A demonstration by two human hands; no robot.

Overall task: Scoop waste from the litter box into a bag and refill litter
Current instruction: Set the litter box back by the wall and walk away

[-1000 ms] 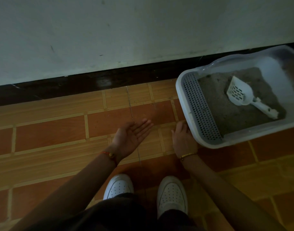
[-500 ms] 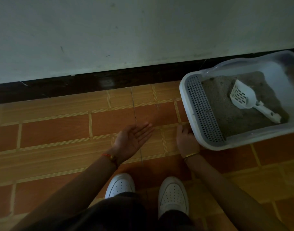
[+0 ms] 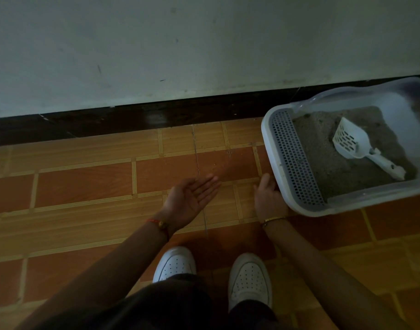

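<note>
L hand (image 3: 192,201) palm up, fingers straight, empty, over floor (image 3: 85,184). R hand (image 3: 268,200) at litter box (image 3: 267,144) left rim, fingers hidden, can't tell if gripping. Scoop (image 3: 351,141) lies on litter (image 3: 323,160) inside box.

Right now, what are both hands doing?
Left hand: open, palm up, empty.
Right hand: against the litter box; grip cannot be told.

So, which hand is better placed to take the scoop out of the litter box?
Right, probably. The right hand is at the litter box rim, on the same side as the scoop lying on the litter. The left hand is palm up over the floor, farther away.
</note>
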